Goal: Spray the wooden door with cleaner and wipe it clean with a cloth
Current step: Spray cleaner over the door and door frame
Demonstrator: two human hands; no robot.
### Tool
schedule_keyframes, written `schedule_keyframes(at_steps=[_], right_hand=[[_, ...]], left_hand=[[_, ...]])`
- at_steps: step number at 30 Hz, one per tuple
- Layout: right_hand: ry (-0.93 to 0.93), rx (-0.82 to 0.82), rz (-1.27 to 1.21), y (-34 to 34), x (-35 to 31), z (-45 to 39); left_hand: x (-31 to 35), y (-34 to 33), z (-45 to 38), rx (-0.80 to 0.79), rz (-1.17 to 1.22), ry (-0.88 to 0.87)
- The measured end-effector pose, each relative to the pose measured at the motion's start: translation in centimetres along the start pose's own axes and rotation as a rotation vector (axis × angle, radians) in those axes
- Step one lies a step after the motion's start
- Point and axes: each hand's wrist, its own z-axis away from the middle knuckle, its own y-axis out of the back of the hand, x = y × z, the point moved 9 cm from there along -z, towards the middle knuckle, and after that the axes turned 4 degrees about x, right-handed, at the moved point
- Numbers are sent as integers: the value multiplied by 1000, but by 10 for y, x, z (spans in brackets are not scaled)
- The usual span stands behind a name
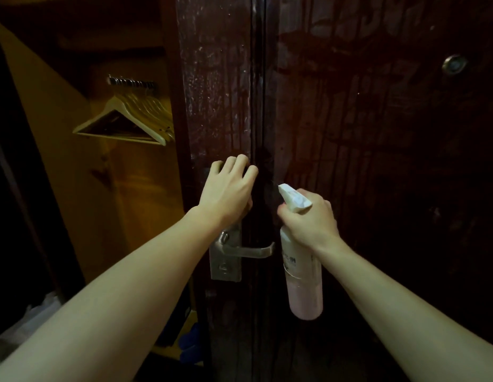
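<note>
The dark wooden door (377, 133) fills the centre and right, with wet streaks running down it. My left hand (229, 191) presses on the door's left strip above the metal lever handle (240, 250), its fingers curled over what looks like a dark cloth (264, 175), mostly hidden in shadow. My right hand (308, 219) grips the neck of a spray bottle (303, 285) holding pale pink liquid. The bottle hangs below my fist, and its white nozzle points up-left at the door.
A peephole (454, 64) sits at the upper right of the door. To the left is an open wooden wardrobe (135, 188) with several pale hangers (129, 119) on a rail. Bags lie on the floor at the lower left.
</note>
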Motion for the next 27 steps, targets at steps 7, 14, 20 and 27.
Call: schedule_keyframes(at_steps=[7,14,20,27], right_hand=[[-77,-9,-14,9,34,16],[-174,118,100,35,65,36],[-237,178,59,55,90,49],[-338,229,-13,71,118,68]], left_hand=[[32,-17,-1,12,49,-69],[65,-36,5,-41,65,-76],[88,-44,3,-28,115,-60],[116,-52,-4,-64,66,-83]])
